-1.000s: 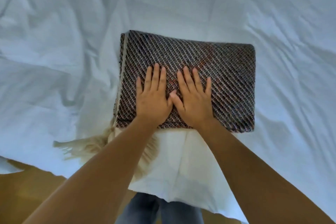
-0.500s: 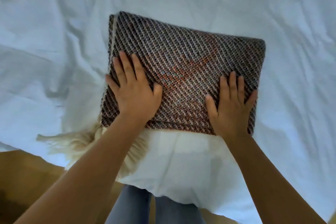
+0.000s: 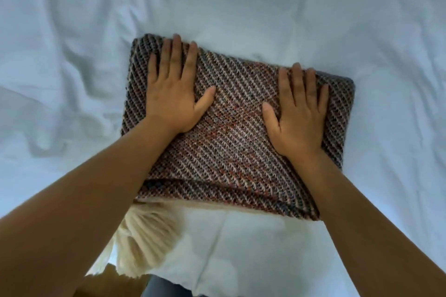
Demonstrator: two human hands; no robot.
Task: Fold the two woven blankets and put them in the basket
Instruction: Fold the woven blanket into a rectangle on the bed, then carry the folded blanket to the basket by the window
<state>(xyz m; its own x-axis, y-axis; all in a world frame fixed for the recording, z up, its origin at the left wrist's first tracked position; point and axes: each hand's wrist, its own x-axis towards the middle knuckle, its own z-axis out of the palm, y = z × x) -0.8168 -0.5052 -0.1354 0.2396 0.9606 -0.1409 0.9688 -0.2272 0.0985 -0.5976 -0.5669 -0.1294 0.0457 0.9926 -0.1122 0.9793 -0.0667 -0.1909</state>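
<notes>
While both of my palms lie flat on the folded woven blanket (image 3: 231, 152), a thick rectangle in the middle of the head view, I judge the step in hand to be pressing the fold down before lifting it. My left hand (image 3: 171, 96) presses near the bundle's ten o'clock corner, fingers straight and slightly spread, their tips reaching the far edge. My right hand (image 3: 298, 116) lies the same way toward two o'clock, and neither hand grips anything. To do this well I would lean even weight through both palms and sweep outward toward nine and three o'clock so trapped air leaves the layers. I would check that the near edge at six o'clock sits square, then slide fingers under both short ends so the stack does not spring open when carried. A cream fringe (image 3: 144, 239) spills from under the near edge at seven o'clock. I cannot tell whether it belongs to this blanket or the second one, but it wants tucking in. Underneath is a rumpled white sheet (image 3: 72, 60) on what looks like a bed, soft enough to give under pressure. At six to seven o'clock a strip of brown floor (image 3: 115, 284) and my dark trouser leg (image 3: 166, 290) show. No basket is in view.
</notes>
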